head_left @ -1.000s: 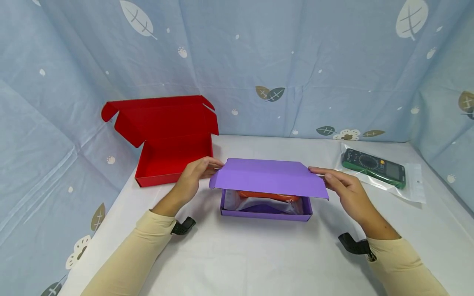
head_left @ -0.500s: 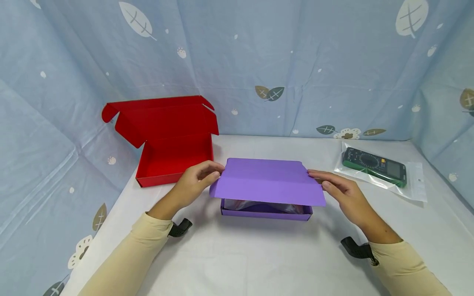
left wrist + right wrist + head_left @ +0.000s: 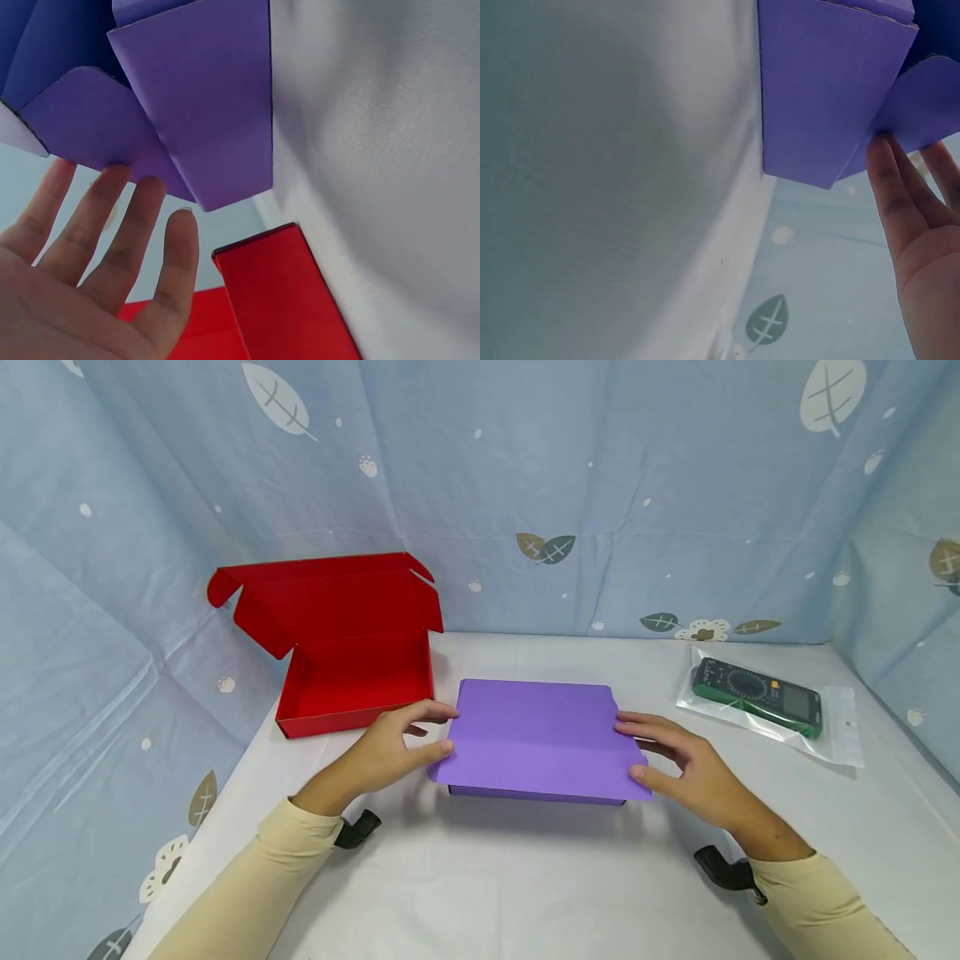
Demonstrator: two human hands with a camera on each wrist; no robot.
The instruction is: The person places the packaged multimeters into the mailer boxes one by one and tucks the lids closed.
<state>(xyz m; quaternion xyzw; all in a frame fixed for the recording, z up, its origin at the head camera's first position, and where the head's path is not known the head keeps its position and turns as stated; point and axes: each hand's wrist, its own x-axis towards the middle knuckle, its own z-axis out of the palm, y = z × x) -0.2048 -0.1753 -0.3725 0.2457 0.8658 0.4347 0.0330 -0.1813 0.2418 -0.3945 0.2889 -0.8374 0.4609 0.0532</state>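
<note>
A purple cardboard box (image 3: 536, 739) lies before me in the head view, its lid lowered over the tray and its front edge just above the front wall. My left hand (image 3: 390, 745) is at the lid's left side, fingertips and thumb at its edge. At the opposite side, my right hand (image 3: 690, 768) touches the lid's edge with fingertips and thumb. Both wrist views show straight fingers against the lid's side flaps, the left flap (image 3: 97, 124) and the right flap (image 3: 922, 105), which still angle out above the tray's side walls. The lid hides the box's contents in the head view.
Behind my left hand stands a red cardboard box (image 3: 303, 727) with its lid up. At the back right lies a multimeter (image 3: 757, 693) in a clear plastic bag (image 3: 840, 727). A blue patterned curtain (image 3: 480, 485) bounds the white table (image 3: 480, 893).
The purple lid has come down toward the front, hiding the orange item and clear wrapping seen inside earlier. Both hands have moved slightly down alongside it.
</note>
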